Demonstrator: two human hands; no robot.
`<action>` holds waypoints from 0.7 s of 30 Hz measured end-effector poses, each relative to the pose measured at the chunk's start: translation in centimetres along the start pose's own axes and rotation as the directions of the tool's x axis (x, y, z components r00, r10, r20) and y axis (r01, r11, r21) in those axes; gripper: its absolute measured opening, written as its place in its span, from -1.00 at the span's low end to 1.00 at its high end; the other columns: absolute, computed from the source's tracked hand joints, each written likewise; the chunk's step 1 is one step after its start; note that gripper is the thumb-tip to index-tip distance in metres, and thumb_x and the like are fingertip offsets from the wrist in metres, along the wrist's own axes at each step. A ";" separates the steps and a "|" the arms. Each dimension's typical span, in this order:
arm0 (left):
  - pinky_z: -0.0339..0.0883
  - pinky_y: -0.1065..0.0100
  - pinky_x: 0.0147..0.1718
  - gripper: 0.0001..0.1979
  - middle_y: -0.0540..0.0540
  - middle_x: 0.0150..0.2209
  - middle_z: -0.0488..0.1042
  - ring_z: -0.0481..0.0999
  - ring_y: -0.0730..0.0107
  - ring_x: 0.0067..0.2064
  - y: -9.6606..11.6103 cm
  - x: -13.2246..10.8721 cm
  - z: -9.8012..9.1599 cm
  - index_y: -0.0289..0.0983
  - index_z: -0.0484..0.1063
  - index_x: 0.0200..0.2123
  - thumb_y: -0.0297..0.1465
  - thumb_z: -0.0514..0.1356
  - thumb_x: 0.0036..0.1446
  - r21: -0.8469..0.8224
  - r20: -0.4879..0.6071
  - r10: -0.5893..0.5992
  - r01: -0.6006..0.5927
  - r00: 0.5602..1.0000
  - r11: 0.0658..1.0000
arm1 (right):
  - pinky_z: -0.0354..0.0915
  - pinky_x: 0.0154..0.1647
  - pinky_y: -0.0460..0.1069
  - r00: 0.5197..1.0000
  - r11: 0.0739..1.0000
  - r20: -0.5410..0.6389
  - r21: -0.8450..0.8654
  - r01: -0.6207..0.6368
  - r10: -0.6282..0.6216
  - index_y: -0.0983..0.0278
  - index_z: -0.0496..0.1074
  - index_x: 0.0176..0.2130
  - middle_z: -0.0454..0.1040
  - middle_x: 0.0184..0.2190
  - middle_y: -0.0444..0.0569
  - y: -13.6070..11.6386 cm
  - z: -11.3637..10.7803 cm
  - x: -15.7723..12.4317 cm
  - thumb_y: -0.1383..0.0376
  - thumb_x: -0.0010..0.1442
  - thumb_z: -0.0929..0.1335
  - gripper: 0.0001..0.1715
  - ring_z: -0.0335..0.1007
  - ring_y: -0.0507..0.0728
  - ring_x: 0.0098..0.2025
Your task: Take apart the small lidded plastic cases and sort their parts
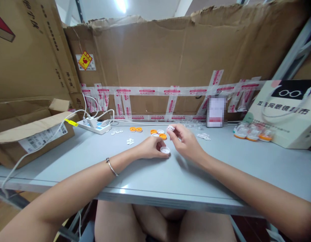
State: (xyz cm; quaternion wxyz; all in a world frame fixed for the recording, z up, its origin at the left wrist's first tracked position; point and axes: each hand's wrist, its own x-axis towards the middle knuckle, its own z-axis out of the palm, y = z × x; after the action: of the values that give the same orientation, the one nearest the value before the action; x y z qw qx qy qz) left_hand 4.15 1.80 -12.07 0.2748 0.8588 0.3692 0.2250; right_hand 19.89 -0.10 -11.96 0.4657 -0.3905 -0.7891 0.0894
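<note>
Between the thumb and fingers of my left hand (pixel 152 148) is a round white plastic cap (pixel 165 150), its hollow side facing up, just over the table. To its right, my right hand (pixel 184 139) pinches a small white plastic piece with holes (pixel 171 128). Behind my hands sits a cluster of orange caps (pixel 163 136) and white caps (pixel 160 131), partly hidden by the fingers. Two more orange caps (pixel 135 129) lie farther left. A group of small white discs (pixel 130 141) rests left of my left hand.
White perforated pieces (pixel 203 136) lie to the right, before a propped phone (pixel 215 111). Capped clear containers (pixel 253 132) stand by a paper bag (pixel 283 114). At left are a power strip (pixel 94 126), small white parts (pixel 117 132) and an open carton (pixel 34 134). Large cardboard (pixel 155 53) walls the back.
</note>
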 end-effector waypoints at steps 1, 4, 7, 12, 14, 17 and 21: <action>0.13 0.49 -0.55 -0.76 0.00 -0.51 0.33 0.27 0.52 -0.48 0.1 0.0 0.1 -0.37 0.34 -0.42 -0.32 0.22 -0.15 -0.010 0.000 0.017 -0.017 1.000 1.000 | 0.23 -0.36 -0.01 1.000 0.999 0.002 0.044 -0.019 0.019 0.26 0.33 -0.33 0.37 -0.40 -0.02 -0.3 -0.1 0.3 0.23 0.16 0.20 -0.81 0.29 0.09 -0.36; 0.10 0.50 -0.57 -0.80 0.04 -0.52 0.28 0.21 0.56 -0.50 0.3 -0.2 0.3 -0.37 0.34 -0.38 -0.39 0.19 -0.12 -0.032 -0.026 0.079 -0.080 0.997 0.996 | 0.29 -0.29 0.00 0.981 0.952 0.176 0.276 -0.131 0.084 0.26 0.37 -0.31 0.44 -0.38 -0.04 -0.8 -0.3 0.5 0.19 0.12 0.25 -0.79 0.37 0.09 -0.34; 0.13 0.50 -0.54 -0.82 0.04 -0.51 0.29 0.21 0.57 -0.50 0.3 -0.3 0.4 -0.36 0.34 -0.38 -0.40 0.18 -0.11 -0.032 -0.022 0.108 -0.108 0.994 0.994 | 0.33 -0.25 0.02 0.959 0.830 0.227 0.493 -0.262 0.168 0.28 0.39 -0.26 0.48 -0.37 -0.05 -1.1 -0.8 0.5 0.14 0.08 0.30 -0.72 0.41 0.09 -0.32; 0.24 0.44 -0.40 -0.52 -0.05 -0.37 0.41 0.35 0.47 -0.39 0.4 -0.6 -0.4 -0.32 0.36 -0.12 -0.24 0.26 -0.15 0.002 0.064 0.068 -0.068 0.996 0.998 | 0.35 -0.25 0.02 0.970 0.804 0.100 0.545 -0.238 0.219 0.26 0.37 -0.11 0.46 -0.42 -0.09 -1.7 -2.1 1.0 0.12 0.05 0.32 -0.58 0.39 0.05 -0.34; 0.26 0.39 -0.30 -0.40 -0.12 -0.23 0.43 0.39 0.38 -0.26 0.8 -0.6 -1.2 -0.29 0.34 -0.06 -0.20 0.30 -0.21 -0.003 0.078 0.056 -0.055 0.995 0.998 | 0.35 -0.28 0.00 0.977 0.811 0.066 0.547 -0.207 0.204 0.24 0.34 -0.07 0.44 -0.44 -0.12 -1.8 -2.6 1.1 0.13 0.06 0.32 -0.56 0.38 0.03 -0.37; 0.26 0.33 -0.21 -0.55 -0.15 -0.14 0.43 0.39 0.31 -0.15 1.9 -0.6 -2.5 -0.28 0.38 -0.10 -0.21 0.23 -0.07 -0.070 -0.057 0.040 -0.044 0.998 0.997 | 0.35 -0.33 -0.02 0.987 0.807 0.024 0.573 -0.146 0.162 0.21 0.27 -0.08 0.41 -0.50 -0.17 -1.9 -3.0 1.2 0.15 0.06 0.33 -0.59 0.39 0.02 -0.42; 0.30 0.35 -0.22 -0.68 -0.14 -0.20 0.45 0.41 0.38 -0.18 3.6 -0.8 -3.3 -0.30 0.41 -0.14 -0.25 0.04 0.13 -0.296 -0.292 0.069 -0.159 0.954 0.942 | 0.36 -0.38 -0.03 0.991 0.780 0.004 0.617 -0.106 0.132 0.17 0.15 -0.19 0.42 -0.56 -0.22 -2.2 -3.0 1.0 0.15 0.03 0.36 -0.62 0.40 0.01 -0.47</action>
State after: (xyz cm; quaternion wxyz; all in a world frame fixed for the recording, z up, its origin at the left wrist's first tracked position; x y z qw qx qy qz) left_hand 3.53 0.09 -7.47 0.3407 0.7835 0.3124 0.4152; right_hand 20.86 -1.57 -8.52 0.5761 -0.2681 -0.6815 0.3631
